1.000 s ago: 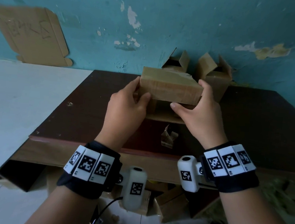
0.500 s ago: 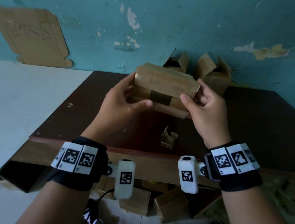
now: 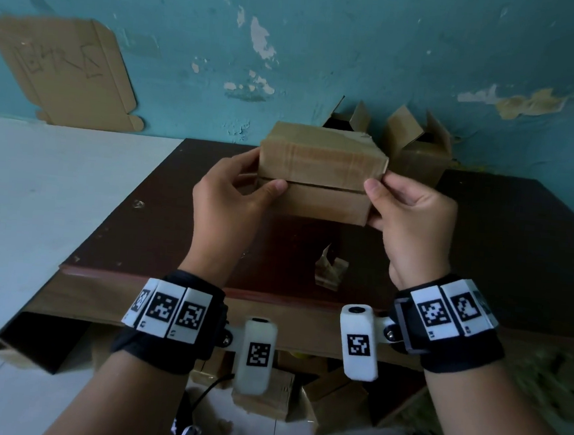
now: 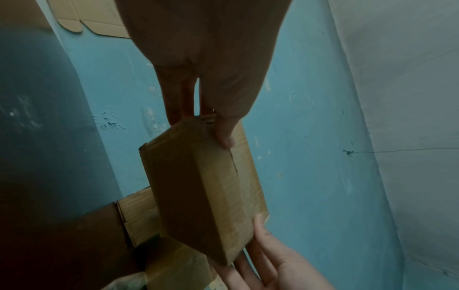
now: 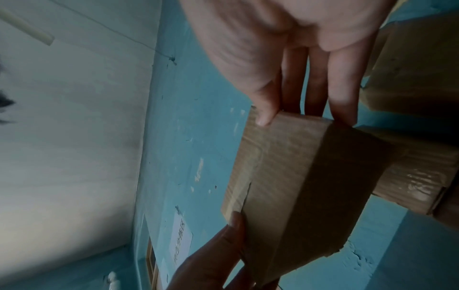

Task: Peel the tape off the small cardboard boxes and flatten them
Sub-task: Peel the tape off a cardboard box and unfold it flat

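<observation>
The dark brown wooden bench (image 3: pixel 502 255) stands against a peeling teal wall (image 3: pixel 361 44), and a large flattened sheet of brown cardboard (image 3: pixel 63 69) leans on that wall to the left; judged from how it lies, it may be a box already dealt with, though nothing proves it. At the back of the bench two small brown cardboard boxes with their flaps standing open (image 3: pixel 418 142) wait upright, not yet flattened. Held in the air above the bench, between both hands, is the small closed brown cardboard box (image 3: pixel 320 175), its flap seam facing the person. The left hand (image 3: pixel 231 206) grips its left end, thumb laid on the seam and fingers behind; the right hand (image 3: pixel 412 220) pinches the right end, thumb at the seam's corner. In the right wrist view a glossy strip of clear tape (image 5: pixel 250 157) seems to run along the box, so I judge the peeling on this one has yet to begin. A small crumpled scrap of brownish tape (image 3: pixel 330 271) lies on the bench below, likely from other peeling. More cardboard sits under the bench, too dim to count. The box's far side and the fingers behind it are hidden, and both wrist views are dark and blurred.
</observation>
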